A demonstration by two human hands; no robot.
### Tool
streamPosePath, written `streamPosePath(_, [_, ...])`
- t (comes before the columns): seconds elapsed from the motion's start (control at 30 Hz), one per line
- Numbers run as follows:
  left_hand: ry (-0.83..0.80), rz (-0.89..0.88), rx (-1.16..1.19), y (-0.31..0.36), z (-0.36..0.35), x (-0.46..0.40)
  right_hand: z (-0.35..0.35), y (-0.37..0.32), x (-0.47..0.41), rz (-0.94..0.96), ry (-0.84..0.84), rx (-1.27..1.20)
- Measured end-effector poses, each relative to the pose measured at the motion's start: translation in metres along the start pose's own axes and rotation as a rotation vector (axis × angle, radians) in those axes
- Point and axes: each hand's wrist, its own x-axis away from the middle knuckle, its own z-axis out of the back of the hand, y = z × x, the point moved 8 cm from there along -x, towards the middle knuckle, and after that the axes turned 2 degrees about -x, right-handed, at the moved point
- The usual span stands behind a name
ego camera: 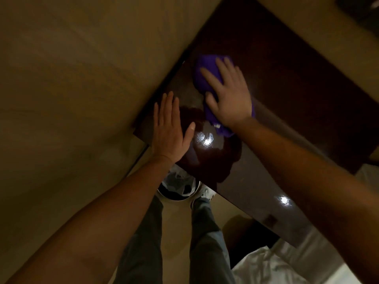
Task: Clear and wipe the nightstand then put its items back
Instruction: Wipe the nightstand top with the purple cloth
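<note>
Right hand (229,99) fingers flat on purple cloth (207,64); left hand (170,130) splayed — bin (164,194) seemingly bag-lined.

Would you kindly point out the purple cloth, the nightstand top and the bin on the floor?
purple cloth (206,67): head view, on its far edge beyond the fingers.
nightstand top (291,103): head view, on a bare dark stretch right of the cloth.
bin (164,196): head view, on its near rim.

A single wide-angle view from the person's head looks steeply down, close over the dark glossy worktop (287,103). Both forearms reach in from the bottom edge, with the person's legs and the floor (176,226) directly beneath.
</note>
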Motion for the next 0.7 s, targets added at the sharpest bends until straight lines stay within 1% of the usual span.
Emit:
streamPosePath(0.07, [-0.034,0.062,-0.027,-0.004,-0.002,-0.002,-0.006,0.007,0.044,-0.005,0.009,-0.009])
streamPosePath(0.13, [-0.072,0.052,-0.085,-0.002,-0.005,-0.001,-0.009,0.030,0.085,-0.051,-0.001,0.002])
streamPosePath(0.2, [-0.080,0.036,-0.103,-0.002,-0.009,-0.001,-0.003,0.063,0.107,-0.131,-0.010,0.025])
streamPosePath(0.27, [-0.074,0.036,-0.128,-0.003,-0.009,0.000,0.008,0.092,0.109,-0.232,0.019,0.024])
streamPosePath(0.4, [-0.050,0.034,-0.128,-0.006,-0.008,0.003,0.033,0.131,0.059,-0.467,0.104,0.038])
streamPosePath(0.47, [-0.032,0.034,-0.119,-0.006,-0.009,0.004,0.041,0.133,0.017,-0.511,0.136,0.044])
streamPosePath(0.5, [-0.023,0.032,-0.116,-0.004,-0.011,0.003,0.044,0.133,-0.007,-0.510,0.149,0.038])
streamPosePath(0.6, [0.008,0.028,-0.088,-0.004,-0.010,0.004,0.045,0.111,-0.072,-0.428,0.154,0.044])
streamPosePath(0.67, [0.026,0.026,-0.049,-0.002,-0.007,0.002,0.040,0.086,-0.091,-0.369,0.116,0.058])
streamPosePath(0.7, [0.030,0.030,-0.032,-0.004,-0.006,0.003,0.032,0.068,-0.090,-0.307,0.085,0.047])
